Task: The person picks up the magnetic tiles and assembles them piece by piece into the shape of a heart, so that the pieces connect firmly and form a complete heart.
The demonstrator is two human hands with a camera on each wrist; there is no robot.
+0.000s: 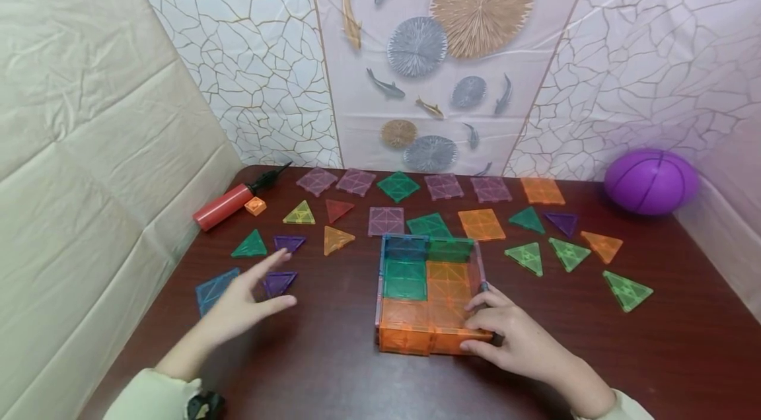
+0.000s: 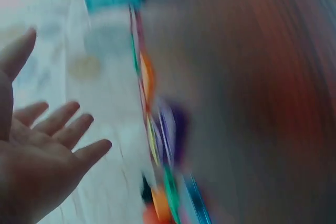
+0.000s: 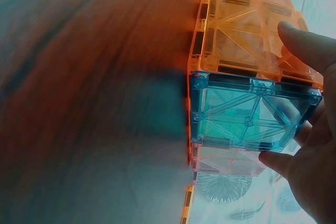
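Note:
An open-topped box (image 1: 405,341) of see-through magnetic tiles stands on the table, with orange tiles along its front and a blue and a green tile at its back. Its floor shows green and orange squares. My right hand (image 1: 514,331) grips its near right corner: in the right wrist view the thumb lies by the orange wall (image 3: 239,35) and other fingers reach round a blue square tile (image 3: 226,111) in the right side. Over the left of the table hovers my left hand (image 1: 240,298), fingers spread and holding nothing, close to purple triangle tiles (image 1: 279,283) and a blue square tile (image 1: 215,291).
Behind the box lie loose square tiles, among them an orange one (image 1: 481,224) and a green one (image 1: 398,187). Several green triangle tiles (image 1: 627,290) are scattered at right. A purple ball (image 1: 651,182) sits back right; a red hand pump (image 1: 224,206) lies back left.

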